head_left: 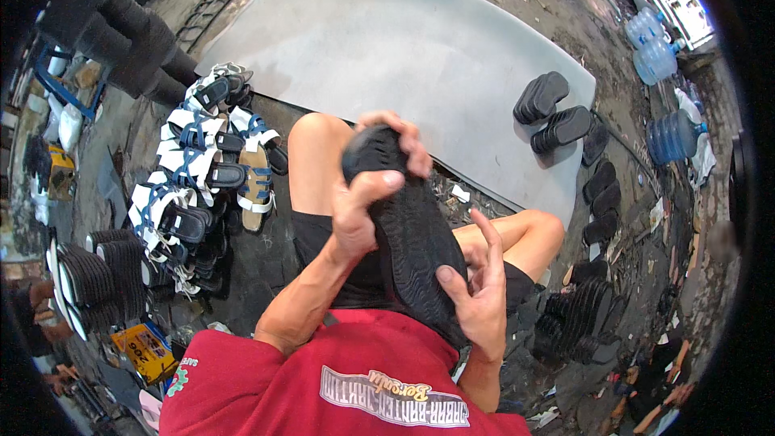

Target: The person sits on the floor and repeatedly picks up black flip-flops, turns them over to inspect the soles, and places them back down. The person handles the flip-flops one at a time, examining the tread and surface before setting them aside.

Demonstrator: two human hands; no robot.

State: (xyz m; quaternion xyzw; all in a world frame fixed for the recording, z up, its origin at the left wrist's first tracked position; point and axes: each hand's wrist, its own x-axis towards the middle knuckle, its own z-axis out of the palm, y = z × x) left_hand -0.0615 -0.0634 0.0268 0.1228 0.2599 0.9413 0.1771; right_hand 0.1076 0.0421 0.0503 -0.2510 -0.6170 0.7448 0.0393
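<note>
A black shoe sole (416, 242) with a wavy tread lies slantwise over my lap, its patterned face up. My left hand (363, 202) is closed round its upper end, thumb across the tread and fingers over the far edge, slightly blurred. At the lower right edge, my right hand (482, 295) grips the sole with the thumb on top. Its index finger sticks out and the other fingers are partly hidden behind. To my left stands a pile of white and blue strapped sandals (190, 161), with a tan-footbed sandal (255, 190) beside it.
A large grey sheet (387, 32) covers the floor ahead. Stacked black soles (541, 97) rest on its right end, with more black soles (577, 315) at my right. Stacked black soles (105, 282) stand at left near a yellow box (145, 351). Blue water jugs (654, 56) line the right.
</note>
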